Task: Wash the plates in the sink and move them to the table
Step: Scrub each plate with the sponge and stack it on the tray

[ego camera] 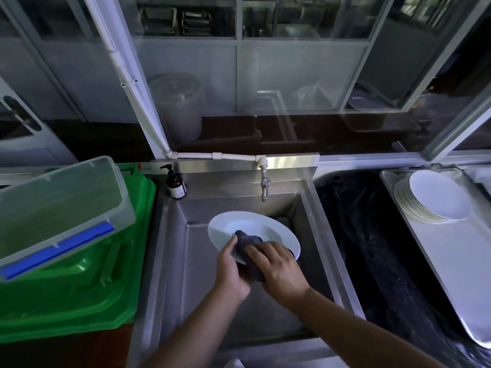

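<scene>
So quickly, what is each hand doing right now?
Left hand: holds the near edge of the white plate over the sink.
Right hand: presses a dark cloth against that plate, fingers curled on it.

Over a steel sink, the left hand grips the near rim of a white plate while the right hand presses a dark cloth onto it. A tap hangs above; stacked plates sit on a tray to the right.
</scene>
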A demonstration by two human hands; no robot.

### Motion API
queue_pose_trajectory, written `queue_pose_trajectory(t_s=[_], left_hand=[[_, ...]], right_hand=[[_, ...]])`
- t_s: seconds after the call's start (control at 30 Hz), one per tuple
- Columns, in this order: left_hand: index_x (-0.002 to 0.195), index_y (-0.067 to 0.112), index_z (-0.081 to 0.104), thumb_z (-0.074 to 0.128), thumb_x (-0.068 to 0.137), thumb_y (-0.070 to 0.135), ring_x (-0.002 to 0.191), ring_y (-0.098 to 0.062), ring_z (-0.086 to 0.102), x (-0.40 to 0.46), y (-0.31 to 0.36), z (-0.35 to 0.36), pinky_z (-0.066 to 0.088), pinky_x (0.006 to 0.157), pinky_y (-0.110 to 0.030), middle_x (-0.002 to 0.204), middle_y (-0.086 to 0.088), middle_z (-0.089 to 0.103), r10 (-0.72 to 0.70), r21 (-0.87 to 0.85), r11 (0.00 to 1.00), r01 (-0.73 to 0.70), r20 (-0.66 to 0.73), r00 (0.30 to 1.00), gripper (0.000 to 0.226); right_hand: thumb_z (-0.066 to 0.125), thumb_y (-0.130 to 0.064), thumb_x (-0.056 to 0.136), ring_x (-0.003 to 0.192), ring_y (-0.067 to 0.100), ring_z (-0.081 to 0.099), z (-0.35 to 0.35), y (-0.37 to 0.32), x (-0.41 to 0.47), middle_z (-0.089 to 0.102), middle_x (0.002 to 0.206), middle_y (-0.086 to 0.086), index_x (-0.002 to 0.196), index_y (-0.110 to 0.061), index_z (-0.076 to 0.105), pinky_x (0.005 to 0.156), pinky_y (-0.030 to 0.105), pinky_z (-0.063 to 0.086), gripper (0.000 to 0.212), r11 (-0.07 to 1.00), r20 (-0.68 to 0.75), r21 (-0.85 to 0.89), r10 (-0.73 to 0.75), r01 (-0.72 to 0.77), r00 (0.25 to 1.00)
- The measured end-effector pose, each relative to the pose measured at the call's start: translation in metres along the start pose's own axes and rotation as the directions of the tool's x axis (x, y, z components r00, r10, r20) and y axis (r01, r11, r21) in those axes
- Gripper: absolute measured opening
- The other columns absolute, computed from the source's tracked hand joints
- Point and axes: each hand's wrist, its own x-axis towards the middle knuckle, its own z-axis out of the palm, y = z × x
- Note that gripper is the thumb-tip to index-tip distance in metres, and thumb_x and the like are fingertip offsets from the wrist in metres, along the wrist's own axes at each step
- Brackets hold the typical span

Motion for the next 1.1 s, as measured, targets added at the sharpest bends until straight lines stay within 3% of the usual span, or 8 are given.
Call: queue_pose_trajectory(t_s=[0.13, 0.33, 0.47, 0.57, 0.67, 0.73, 0.87, 1.1], left_hand=[[0.119, 0.01, 0.068, 0.045, 0.1, 0.057, 0.093, -0.031, 0.069, 0.004, 0.007, -0.005, 0.052, 0.08, -0.037, 0.094, -0.016, 0.076, 0.002, 0.016, 1.0, -0.001, -0.072, 0.997, 0.056], [0.126, 0.01, 0.067, 0.042, 0.103, 0.055, 0.108, -0.036, 0.068, 0.007, 0.046, -0.03, 0.053, 0.091, -0.044, 0.115, -0.018, 0.075, 0.016, 0.23, 0.973, -0.011, -0.021, 1.0, 0.057], [0.122, 0.009, 0.069, 0.046, 0.103, 0.043, 0.105, -0.035, 0.07, -0.001, 0.048, -0.024, 0.051, 0.095, -0.044, 0.118, -0.019, 0.074, 0.045, 0.189, 0.981, -0.047, 0.013, 0.999, 0.046], [0.108, 0.008, 0.071, 0.047, 0.102, 0.038, 0.088, -0.03, 0.071, -0.01, 0.02, -0.004, 0.05, 0.084, -0.037, 0.098, -0.017, 0.075, 0.058, 0.095, 0.994, -0.057, -0.005, 0.998, 0.039], [0.116, 0.003, 0.069, 0.048, 0.101, 0.046, 0.09, -0.033, 0.068, -0.006, 0.012, 0.0, 0.052, 0.083, -0.037, 0.088, -0.018, 0.075, 0.049, -0.022, 0.998, -0.051, -0.065, 0.997, 0.049], [0.121, 0.003, 0.068, 0.048, 0.1, 0.052, 0.095, -0.035, 0.069, 0.0, 0.019, -0.007, 0.053, 0.084, -0.039, 0.096, -0.02, 0.076, 0.043, -0.034, 0.998, -0.046, -0.075, 0.996, 0.058], [0.126, 0.002, 0.065, 0.038, 0.104, 0.054, 0.108, -0.036, 0.07, 0.0, 0.025, -0.023, 0.052, 0.09, -0.045, 0.117, -0.022, 0.073, 0.042, 0.025, 0.999, -0.042, -0.015, 0.999, 0.063], [0.131, 0.008, 0.064, 0.041, 0.103, 0.05, 0.116, -0.042, 0.065, -0.007, 0.036, -0.04, 0.051, 0.096, -0.051, 0.124, -0.023, 0.07, 0.09, 0.107, 0.99, -0.09, 0.005, 0.996, 0.056]], right_hand=[[0.067, -0.019, 0.084, 0.103, 0.033, 0.062, 0.003, -0.001, -0.003, 0.062, 0.124, 0.007, 0.137, -0.014, 0.052, 0.085, 0.044, 0.053, 0.055, 0.995, 0.068, 0.095, -0.006, 0.0, 0.998], [0.065, -0.028, 0.094, 0.138, 0.028, 0.047, -0.012, 0.04, -0.023, 0.054, 0.144, 0.012, 0.142, -0.007, 0.053, 0.117, 0.04, 0.037, 0.054, 0.971, 0.168, 0.113, -0.227, 0.21, 0.959], [0.044, -0.017, 0.1, 0.129, 0.037, 0.054, -0.01, 0.033, -0.026, 0.058, 0.137, 0.015, 0.14, -0.006, 0.054, 0.107, 0.048, 0.045, 0.042, 0.982, 0.142, 0.068, -0.184, 0.176, 0.973], [0.053, -0.014, 0.095, 0.111, 0.037, 0.061, -0.011, 0.0, -0.003, 0.061, 0.127, 0.014, 0.136, -0.008, 0.054, 0.093, 0.047, 0.051, 0.042, 0.996, 0.019, 0.071, -0.063, 0.061, 0.998], [0.058, -0.021, 0.081, 0.105, 0.034, 0.061, -0.008, -0.019, 0.011, 0.061, 0.124, 0.011, 0.137, -0.014, 0.053, 0.086, 0.043, 0.055, 0.056, 1.0, 0.075, 0.027, -0.003, 0.001, 0.997], [0.059, -0.038, 0.083, 0.117, 0.032, 0.057, -0.011, -0.018, 0.013, 0.056, 0.135, 0.009, 0.143, -0.016, 0.049, 0.098, 0.042, 0.052, 0.064, 0.998, 0.199, 0.064, -0.006, -0.007, 0.98], [0.056, -0.07, 0.083, 0.155, 0.015, 0.011, -0.015, 0.005, 0.005, 0.021, 0.166, -0.002, 0.149, -0.015, 0.043, 0.125, 0.028, 0.013, 0.087, 0.975, 0.329, 0.178, 0.067, -0.132, 0.942], [0.073, -0.041, 0.08, 0.154, 0.018, 0.021, -0.016, 0.033, -0.017, 0.037, 0.161, -0.004, 0.143, -0.017, 0.054, 0.117, 0.048, 0.036, 0.069, 0.98, 0.239, 0.185, 0.022, -0.068, 0.971]])
